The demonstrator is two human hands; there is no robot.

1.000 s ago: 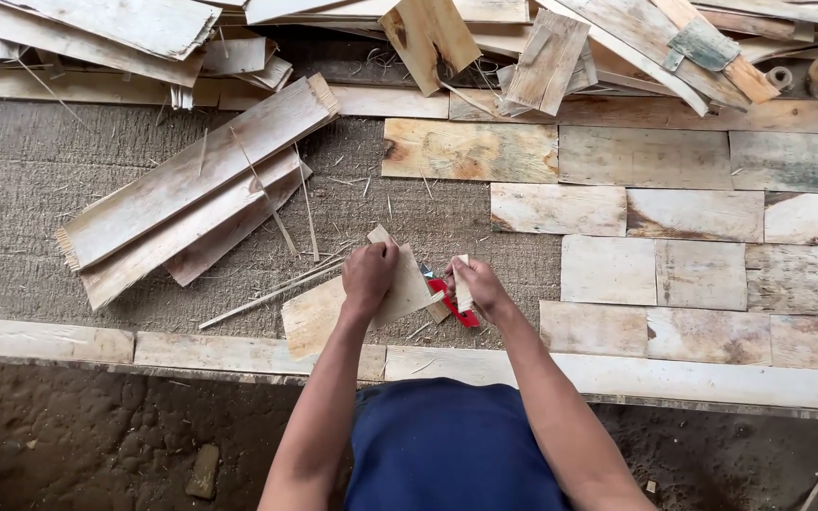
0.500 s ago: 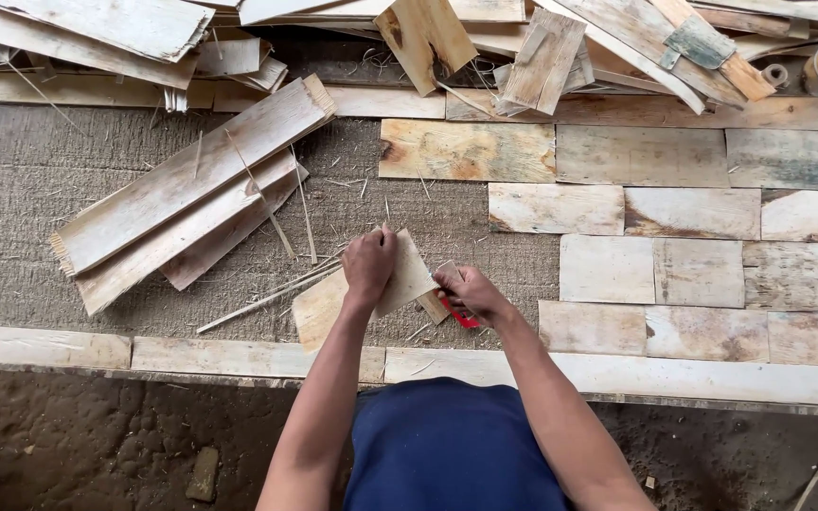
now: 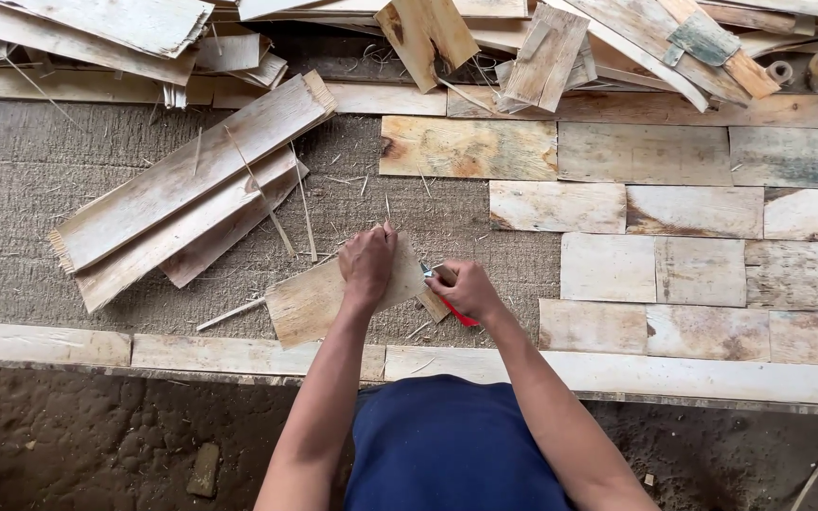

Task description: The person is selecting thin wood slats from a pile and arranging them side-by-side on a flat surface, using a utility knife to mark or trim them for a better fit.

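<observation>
I see the left hand (image 3: 367,267) at center frame, clenched over the top edge of a thin wood sheet (image 3: 319,298) and pressing it onto the grey mat (image 3: 68,180). Just right of it, the right hand (image 3: 466,289) is closed around a red-handled tool (image 3: 461,314); only a bit of red shows under the palm, and I cannot tell what kind of blade it has. The tool meets the sheet's right edge.

Against the frame 0.5 s ago, the left hand has slid up toward the sheet's top corner, and the right hand sits closer to the left hand. 1.0 s ago the right hand held a pale sliver upright; that sliver is no longer in its fingers.

Around the hands, splinters (image 3: 307,213) lie scattered on the mat. A thin stick (image 3: 229,315) pokes out from the sheet's lower left. 3 long boards (image 3: 191,185) lie slanted in the left half of the frame. In the right half, flat rectangular pieces (image 3: 650,213) are laid edge to edge in rows. A jumbled pile of offcuts (image 3: 542,43) runs along the top edge. A plank border (image 3: 239,352) crosses below the hands, with dirt floor (image 3: 97,435) under it. My forearms hide part of the border.
</observation>
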